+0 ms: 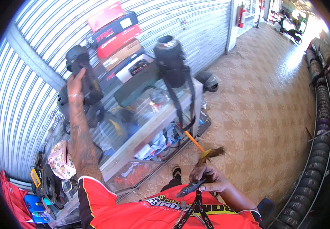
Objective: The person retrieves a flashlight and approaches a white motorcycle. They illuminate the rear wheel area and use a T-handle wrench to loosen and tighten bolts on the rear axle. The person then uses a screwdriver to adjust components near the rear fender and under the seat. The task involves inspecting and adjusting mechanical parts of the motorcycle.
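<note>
My left hand (77, 82) reaches out and grips a black bag-like item (88, 80) above the left end of a glass display counter (134, 145). My right hand (208, 179) is closed on a small dark object (187, 187) by the lanyard (198, 202) at my chest. A black cylindrical container (168, 61) with a long hanging strap stands on the counter's right end. Stacked red, black and brown boxes (109, 34) sit behind the counter top, against the shutter. An orange-handled brush (195, 141) with brown bristles is beside the counter, just beyond my right hand.
A rolling shutter (195, 23) backs the counter. Tiled floor (249, 95) runs past it toward a parked scooter (289, 32) and a red extinguisher (242, 17). A tire rack (319, 145) lines the right side. A floral bag (60, 160) and red items (10, 194) are at left.
</note>
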Demonstrator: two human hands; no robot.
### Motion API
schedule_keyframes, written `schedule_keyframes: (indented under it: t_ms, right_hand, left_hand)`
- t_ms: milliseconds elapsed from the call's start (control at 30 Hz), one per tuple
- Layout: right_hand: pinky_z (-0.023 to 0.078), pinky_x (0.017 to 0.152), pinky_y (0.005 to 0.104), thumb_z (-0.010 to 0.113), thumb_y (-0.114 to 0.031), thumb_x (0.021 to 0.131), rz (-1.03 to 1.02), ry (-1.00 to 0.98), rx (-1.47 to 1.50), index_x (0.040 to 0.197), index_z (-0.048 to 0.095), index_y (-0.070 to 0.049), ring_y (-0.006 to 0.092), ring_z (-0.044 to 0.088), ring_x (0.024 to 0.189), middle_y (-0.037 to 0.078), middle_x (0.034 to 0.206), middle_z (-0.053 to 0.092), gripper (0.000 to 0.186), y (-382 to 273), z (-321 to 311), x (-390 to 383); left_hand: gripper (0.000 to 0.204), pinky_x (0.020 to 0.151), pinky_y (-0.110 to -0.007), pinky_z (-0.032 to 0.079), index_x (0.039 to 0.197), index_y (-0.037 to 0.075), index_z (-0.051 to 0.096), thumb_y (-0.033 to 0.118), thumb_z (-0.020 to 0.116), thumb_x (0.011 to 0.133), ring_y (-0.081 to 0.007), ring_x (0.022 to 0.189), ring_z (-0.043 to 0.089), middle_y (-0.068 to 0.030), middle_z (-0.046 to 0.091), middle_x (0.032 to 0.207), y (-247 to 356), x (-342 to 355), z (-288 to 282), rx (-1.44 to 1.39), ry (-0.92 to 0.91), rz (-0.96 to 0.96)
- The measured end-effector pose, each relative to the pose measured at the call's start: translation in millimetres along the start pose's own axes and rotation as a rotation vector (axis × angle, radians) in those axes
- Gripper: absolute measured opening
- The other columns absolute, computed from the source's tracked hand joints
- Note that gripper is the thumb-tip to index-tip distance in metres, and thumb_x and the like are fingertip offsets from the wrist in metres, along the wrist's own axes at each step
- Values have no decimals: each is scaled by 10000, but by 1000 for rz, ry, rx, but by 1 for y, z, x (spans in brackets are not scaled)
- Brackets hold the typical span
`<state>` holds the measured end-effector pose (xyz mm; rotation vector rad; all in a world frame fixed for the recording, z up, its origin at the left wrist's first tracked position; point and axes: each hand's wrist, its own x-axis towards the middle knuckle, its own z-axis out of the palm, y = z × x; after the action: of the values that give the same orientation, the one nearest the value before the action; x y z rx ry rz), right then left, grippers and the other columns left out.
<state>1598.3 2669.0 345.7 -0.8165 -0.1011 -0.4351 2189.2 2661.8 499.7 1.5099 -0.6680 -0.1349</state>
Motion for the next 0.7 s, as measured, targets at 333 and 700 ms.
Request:
schedule_keyframes:
  t_ms: [333,700]
  right_hand:
    - [469,884,276,751,-110,872,252,27,-302,1143,576,-33,127,569,1019,43,1098,605,331,-84,-86,-229]
    - [493,909,314,739,-249,899,193,336,-671,1225,583,-21,133,582,1041,66,1109,641,427,-246,-162,-328]
  left_hand:
    - [494,696,-246,456,1284,-29,561,265,699,911,-100,747,555,-25,616,922,155,-288,100,134,96,117]
    - [352,596,-200,421,1179,66,611,253,702,895,-50,701,524,37,584,840,107,-497,377,39,-520,-128]
